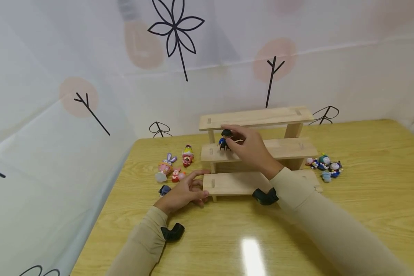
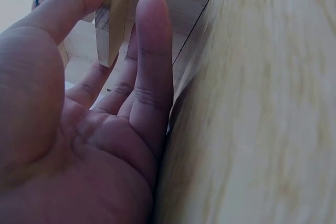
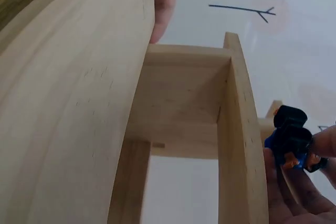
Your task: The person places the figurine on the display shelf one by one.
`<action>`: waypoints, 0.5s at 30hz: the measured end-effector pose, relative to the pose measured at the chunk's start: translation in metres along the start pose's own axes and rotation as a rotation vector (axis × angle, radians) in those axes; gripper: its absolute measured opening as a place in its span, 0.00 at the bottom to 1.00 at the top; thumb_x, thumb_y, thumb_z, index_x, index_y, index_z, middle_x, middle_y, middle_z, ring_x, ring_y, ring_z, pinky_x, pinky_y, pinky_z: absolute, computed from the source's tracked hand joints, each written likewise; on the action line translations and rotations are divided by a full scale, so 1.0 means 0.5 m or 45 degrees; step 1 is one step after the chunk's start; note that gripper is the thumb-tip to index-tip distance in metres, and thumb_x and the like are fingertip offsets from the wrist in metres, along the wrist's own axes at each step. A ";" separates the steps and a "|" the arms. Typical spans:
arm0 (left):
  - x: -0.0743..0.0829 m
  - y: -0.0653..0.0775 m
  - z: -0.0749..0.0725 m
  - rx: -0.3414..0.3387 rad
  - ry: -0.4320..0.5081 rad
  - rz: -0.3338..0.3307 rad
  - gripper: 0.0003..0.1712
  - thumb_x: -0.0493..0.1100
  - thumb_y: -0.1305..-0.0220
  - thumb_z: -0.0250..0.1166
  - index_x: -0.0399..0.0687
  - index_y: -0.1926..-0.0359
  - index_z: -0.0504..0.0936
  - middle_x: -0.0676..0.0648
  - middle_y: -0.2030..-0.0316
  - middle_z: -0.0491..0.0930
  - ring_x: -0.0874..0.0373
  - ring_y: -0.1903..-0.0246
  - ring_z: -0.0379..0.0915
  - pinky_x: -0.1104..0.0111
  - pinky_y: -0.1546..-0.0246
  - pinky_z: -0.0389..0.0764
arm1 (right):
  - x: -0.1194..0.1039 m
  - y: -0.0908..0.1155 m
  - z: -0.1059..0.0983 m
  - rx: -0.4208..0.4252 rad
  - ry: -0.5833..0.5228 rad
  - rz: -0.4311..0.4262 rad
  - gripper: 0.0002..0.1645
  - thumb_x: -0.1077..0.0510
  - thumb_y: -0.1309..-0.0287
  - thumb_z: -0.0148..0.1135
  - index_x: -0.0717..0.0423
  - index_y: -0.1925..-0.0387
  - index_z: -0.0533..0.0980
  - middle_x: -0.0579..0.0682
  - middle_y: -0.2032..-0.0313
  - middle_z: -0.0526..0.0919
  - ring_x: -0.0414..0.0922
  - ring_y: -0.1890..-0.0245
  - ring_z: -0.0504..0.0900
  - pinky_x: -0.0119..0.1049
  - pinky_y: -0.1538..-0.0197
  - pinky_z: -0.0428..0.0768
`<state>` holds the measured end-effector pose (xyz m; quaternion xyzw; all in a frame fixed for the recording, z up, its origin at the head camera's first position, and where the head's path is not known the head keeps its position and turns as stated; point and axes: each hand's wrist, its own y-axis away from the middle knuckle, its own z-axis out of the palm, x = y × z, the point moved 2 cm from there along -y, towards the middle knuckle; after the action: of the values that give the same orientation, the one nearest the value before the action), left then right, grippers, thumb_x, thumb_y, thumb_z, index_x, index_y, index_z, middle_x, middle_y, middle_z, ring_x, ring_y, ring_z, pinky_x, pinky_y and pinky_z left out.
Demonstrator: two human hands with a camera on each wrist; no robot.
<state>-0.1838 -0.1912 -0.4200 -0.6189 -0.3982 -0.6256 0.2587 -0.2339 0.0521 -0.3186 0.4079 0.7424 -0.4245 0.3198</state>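
Observation:
A three-tier wooden shelf [image 1: 238, 184] stands on the table. Over the left end of its middle tier, my right hand [image 1: 251, 150] pinches a small toy figure [image 1: 222, 142] with black hair and a blue top. In the right wrist view the figure [image 3: 290, 139] sits between thumb and fingers; whether its feet touch the board cannot be told. At the lowest tier's left end, my left hand [image 1: 183, 193] holds the board, thumb on one side and fingers on the other. The left wrist view shows that board's end [image 2: 107, 35] between them.
Left of the shelf lie a rabbit-eared figure [image 1: 165, 168], a red figure with a yellow top [image 1: 188, 156], a small red-and-pink figure [image 1: 176, 175] and a dark blue one [image 1: 164, 190]. Several blue-and-white figures [image 1: 326, 165] cluster at the right. A patterned cloth [image 1: 220, 88] hangs behind.

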 end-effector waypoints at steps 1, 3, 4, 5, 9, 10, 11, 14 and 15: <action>0.000 0.000 -0.001 0.002 0.004 -0.007 0.39 0.42 0.34 0.69 0.66 0.27 0.61 0.42 0.53 0.79 0.53 0.61 0.82 0.59 0.61 0.87 | -0.001 -0.003 0.006 -0.018 0.007 -0.014 0.24 0.59 0.31 0.59 0.47 0.34 0.74 0.56 0.50 0.84 0.50 0.53 0.85 0.46 0.49 0.85; -0.001 0.003 -0.002 0.004 0.014 -0.018 0.40 0.42 0.35 0.69 0.65 0.27 0.61 0.42 0.54 0.79 0.53 0.61 0.82 0.58 0.61 0.87 | -0.001 -0.011 0.018 -0.057 0.022 -0.043 0.24 0.59 0.30 0.59 0.48 0.35 0.74 0.56 0.51 0.84 0.50 0.55 0.85 0.46 0.50 0.85; 0.000 0.004 -0.003 0.006 0.017 -0.021 0.40 0.42 0.35 0.69 0.66 0.27 0.61 0.42 0.55 0.79 0.53 0.61 0.82 0.58 0.61 0.87 | 0.000 -0.015 0.023 -0.076 0.028 -0.056 0.24 0.59 0.30 0.60 0.49 0.35 0.74 0.56 0.51 0.84 0.49 0.55 0.85 0.46 0.50 0.85; 0.000 0.005 -0.003 0.008 0.017 -0.023 0.40 0.42 0.35 0.69 0.66 0.27 0.61 0.42 0.55 0.79 0.53 0.61 0.82 0.58 0.61 0.87 | 0.001 -0.019 0.027 -0.097 0.030 -0.067 0.23 0.59 0.30 0.59 0.49 0.35 0.74 0.56 0.51 0.84 0.49 0.55 0.85 0.46 0.50 0.85; 0.002 0.007 -0.004 0.006 0.007 -0.021 0.40 0.43 0.35 0.69 0.67 0.28 0.61 0.42 0.56 0.78 0.53 0.61 0.82 0.58 0.61 0.87 | 0.006 -0.030 0.037 -0.151 0.044 -0.086 0.23 0.59 0.29 0.58 0.47 0.34 0.74 0.54 0.49 0.84 0.48 0.53 0.85 0.45 0.48 0.84; 0.002 0.006 -0.004 0.005 0.005 -0.022 0.39 0.43 0.34 0.69 0.67 0.28 0.61 0.42 0.56 0.78 0.53 0.61 0.82 0.59 0.61 0.87 | 0.004 -0.032 0.038 -0.163 0.046 -0.088 0.23 0.58 0.29 0.59 0.46 0.34 0.74 0.53 0.48 0.84 0.47 0.52 0.85 0.45 0.47 0.84; 0.002 0.006 -0.003 0.003 0.005 -0.023 0.39 0.43 0.34 0.69 0.67 0.28 0.61 0.42 0.56 0.78 0.53 0.61 0.82 0.59 0.61 0.87 | 0.001 -0.032 0.038 -0.176 0.048 -0.090 0.24 0.58 0.29 0.58 0.44 0.34 0.73 0.52 0.48 0.84 0.47 0.52 0.84 0.45 0.46 0.84; 0.001 0.002 -0.002 0.002 0.015 -0.022 0.39 0.43 0.35 0.69 0.67 0.28 0.61 0.42 0.55 0.78 0.53 0.61 0.82 0.59 0.61 0.87 | -0.007 -0.036 0.037 -0.216 0.046 -0.093 0.24 0.56 0.28 0.58 0.41 0.34 0.73 0.49 0.46 0.83 0.45 0.51 0.84 0.44 0.46 0.83; 0.000 0.001 -0.002 0.003 0.020 -0.020 0.40 0.43 0.35 0.69 0.67 0.28 0.61 0.43 0.56 0.78 0.53 0.61 0.82 0.58 0.61 0.87 | -0.008 -0.037 0.037 -0.232 0.042 -0.097 0.24 0.56 0.28 0.58 0.40 0.34 0.72 0.49 0.46 0.83 0.45 0.50 0.84 0.44 0.46 0.83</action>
<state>-0.1839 -0.1923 -0.4198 -0.6106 -0.4018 -0.6320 0.2576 -0.2458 0.0286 -0.3163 0.3555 0.7981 -0.3602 0.3269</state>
